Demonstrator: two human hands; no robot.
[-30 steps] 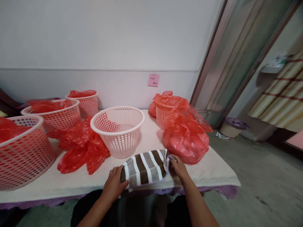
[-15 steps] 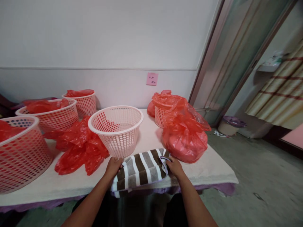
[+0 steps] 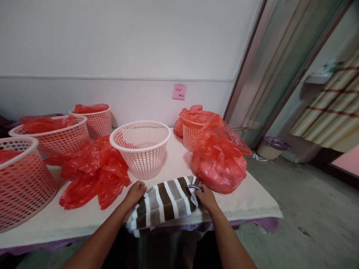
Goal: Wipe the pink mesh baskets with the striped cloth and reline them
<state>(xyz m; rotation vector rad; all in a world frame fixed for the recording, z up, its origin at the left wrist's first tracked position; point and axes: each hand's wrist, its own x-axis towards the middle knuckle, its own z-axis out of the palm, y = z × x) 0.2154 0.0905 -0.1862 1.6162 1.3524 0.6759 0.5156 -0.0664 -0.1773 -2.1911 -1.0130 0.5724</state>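
A folded cloth (image 3: pixel 168 200) with brown, grey and white stripes and a purple edging lies at the front edge of the table, its near side hanging slightly over. My left hand (image 3: pixel 137 191) is closed on its far left corner. At the right end, my right hand (image 3: pixel 205 195) grips the cloth by its edging, fingers partly hidden. Just behind the cloth stands a pink perforated basket (image 3: pixel 144 160). A knotted red plastic bag (image 3: pixel 220 168) with pinkish contents sits right beside my right hand.
Crumpled red bags (image 3: pixel 95 172) lie left of the middle basket. Several more pink baskets (image 3: pixel 25 183) with red plastic inside stand at the left. Another bag-covered basket (image 3: pixel 189 136) is at the back right. A pink note (image 3: pixel 179 91) sticks to the wall. On the floor is a bin (image 3: pixel 270 149).
The middle basket stands slightly farther back and to the right, with a gap now between it and my left hand. Both hands keep hold of the cloth, whose left part is lifted slightly.
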